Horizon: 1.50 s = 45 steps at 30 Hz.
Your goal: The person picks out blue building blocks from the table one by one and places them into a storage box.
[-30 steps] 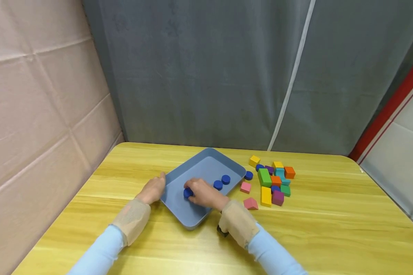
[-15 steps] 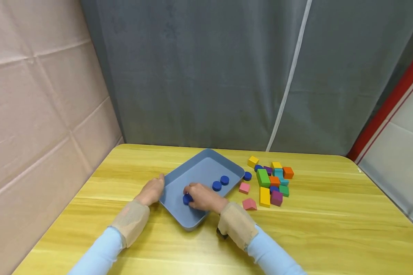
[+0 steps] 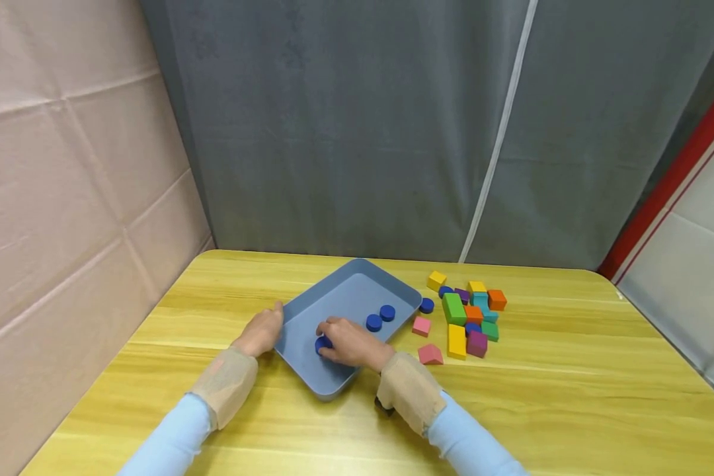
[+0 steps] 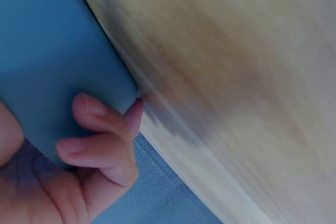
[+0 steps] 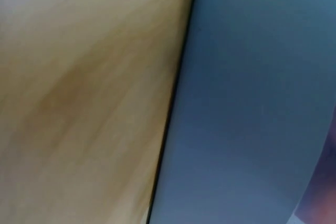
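A blue-grey tray [image 3: 351, 291] lies turned at an angle on the table, its outer wall [image 4: 47, 35] close up in the left wrist view. My left hand [image 3: 262, 330] holds its left side, the fingers [image 4: 100, 150] curled against the wall. Inside the tray, my right hand [image 3: 352, 341] pinches a blue disc [image 3: 320, 345] near the left end; the fingers partly cover it. Two more blue discs, one nearer [image 3: 373, 322] and one farther [image 3: 387, 313], lie in the tray's right part. The right wrist view mostly shows the tray wall [image 5: 247, 93].
Right of the tray are a blue disc [image 3: 426, 305], a pink block [image 3: 421, 326] and a pink arched block [image 3: 431, 354]. Beyond them several coloured blocks cluster around a green block [image 3: 454, 309]. A grey curtain [image 3: 345, 132] hangs behind the wooden table [image 3: 571, 370].
My right hand has shifted slightly toward the tray's near side, and the pinched blue disc with it. The left hand stays on the tray's side. The whole view has drifted a little.
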Each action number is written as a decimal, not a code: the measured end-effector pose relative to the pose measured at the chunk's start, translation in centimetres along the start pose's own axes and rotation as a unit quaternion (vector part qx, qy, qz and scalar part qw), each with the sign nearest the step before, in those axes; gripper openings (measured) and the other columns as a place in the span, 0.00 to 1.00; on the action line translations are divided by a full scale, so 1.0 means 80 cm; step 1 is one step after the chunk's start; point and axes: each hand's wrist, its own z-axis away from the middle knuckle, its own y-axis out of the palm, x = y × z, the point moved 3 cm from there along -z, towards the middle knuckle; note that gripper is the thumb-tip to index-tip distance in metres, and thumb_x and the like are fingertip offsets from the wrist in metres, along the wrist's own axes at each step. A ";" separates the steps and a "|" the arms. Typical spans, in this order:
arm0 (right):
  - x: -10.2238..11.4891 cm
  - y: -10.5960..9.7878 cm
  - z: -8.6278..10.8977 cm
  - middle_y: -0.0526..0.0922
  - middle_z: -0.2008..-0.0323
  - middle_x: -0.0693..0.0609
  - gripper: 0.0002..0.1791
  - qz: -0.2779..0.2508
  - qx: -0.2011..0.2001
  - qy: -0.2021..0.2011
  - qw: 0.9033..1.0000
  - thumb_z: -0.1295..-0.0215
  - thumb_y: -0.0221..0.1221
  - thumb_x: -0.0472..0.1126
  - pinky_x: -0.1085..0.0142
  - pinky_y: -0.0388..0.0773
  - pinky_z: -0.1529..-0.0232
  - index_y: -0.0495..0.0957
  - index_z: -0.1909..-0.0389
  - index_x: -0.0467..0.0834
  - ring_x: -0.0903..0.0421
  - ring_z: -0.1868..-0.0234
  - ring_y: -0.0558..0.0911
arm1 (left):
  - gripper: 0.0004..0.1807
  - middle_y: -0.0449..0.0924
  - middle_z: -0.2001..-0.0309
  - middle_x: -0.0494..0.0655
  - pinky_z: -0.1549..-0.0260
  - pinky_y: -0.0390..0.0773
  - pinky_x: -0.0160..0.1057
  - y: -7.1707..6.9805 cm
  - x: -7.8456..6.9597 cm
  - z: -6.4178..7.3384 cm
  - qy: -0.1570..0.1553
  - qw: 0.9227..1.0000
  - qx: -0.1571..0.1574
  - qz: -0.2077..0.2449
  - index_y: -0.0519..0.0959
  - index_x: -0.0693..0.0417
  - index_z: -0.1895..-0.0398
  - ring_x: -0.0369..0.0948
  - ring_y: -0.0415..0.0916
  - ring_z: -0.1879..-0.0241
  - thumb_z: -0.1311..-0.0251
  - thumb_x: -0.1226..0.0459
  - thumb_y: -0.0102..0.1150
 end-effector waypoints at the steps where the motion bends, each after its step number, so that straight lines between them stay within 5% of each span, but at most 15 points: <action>1: 0.000 0.000 0.000 0.78 0.64 0.50 0.16 -0.002 -0.003 0.000 1.000 0.43 0.58 0.44 0.77 0.74 0.68 0.76 0.57 0.40 0.63 0.68 0.75 | 0.27 0.71 0.59 0.75 0.62 0.76 0.51 0.000 0.000 0.000 -0.001 1.000 0.000 0.001 0.55 0.78 0.43 0.58 0.73 0.62 0.49 0.79 0.42; 8: -0.003 -0.006 0.003 0.78 0.62 0.50 0.14 -0.011 -0.027 0.005 1.000 0.42 0.57 0.43 0.77 0.74 0.69 0.76 0.57 0.40 0.62 0.67 0.75 | 0.27 0.70 0.58 0.75 0.60 0.75 0.52 0.000 0.001 0.001 0.000 1.000 -0.003 -0.001 0.55 0.78 0.43 0.59 0.73 0.60 0.49 0.78 0.44; 15: -0.011 -0.016 0.012 0.76 0.64 0.50 0.11 -0.023 -0.103 0.005 0.994 0.42 0.56 0.40 0.75 0.75 0.70 0.76 0.60 0.40 0.59 0.66 0.77 | 0.27 0.70 0.59 0.75 0.61 0.75 0.52 -0.001 0.002 0.003 0.003 1.000 -0.004 -0.004 0.55 0.78 0.43 0.60 0.73 0.60 0.49 0.79 0.44; 24: -0.029 -0.032 0.019 0.77 0.68 0.50 0.08 -0.053 -0.149 0.048 0.986 0.43 0.57 0.40 0.75 0.73 0.74 0.76 0.64 0.41 0.59 0.71 0.76 | 0.28 0.71 0.60 0.74 0.61 0.75 0.51 -0.003 0.002 0.003 0.008 1.000 -0.007 -0.010 0.55 0.79 0.43 0.59 0.73 0.61 0.51 0.79 0.46; 37: -0.072 -0.051 0.046 0.77 0.73 0.48 0.06 -0.044 -0.269 0.108 0.956 0.46 0.59 0.37 0.69 0.75 0.74 0.75 0.68 0.39 0.56 0.73 0.74 | 0.29 0.71 0.60 0.74 0.62 0.76 0.51 -0.001 0.001 0.001 0.006 1.000 -0.006 -0.006 0.55 0.78 0.43 0.58 0.73 0.61 0.51 0.79 0.47; 45: -0.109 -0.064 0.072 0.78 0.69 0.45 0.08 -0.059 -0.282 0.168 0.943 0.46 0.58 0.34 0.63 0.78 0.67 0.76 0.65 0.36 0.52 0.69 0.76 | 0.30 0.71 0.60 0.74 0.66 0.76 0.48 -0.001 -0.001 0.001 0.003 1.000 -0.003 -0.006 0.55 0.78 0.43 0.55 0.73 0.65 0.52 0.79 0.47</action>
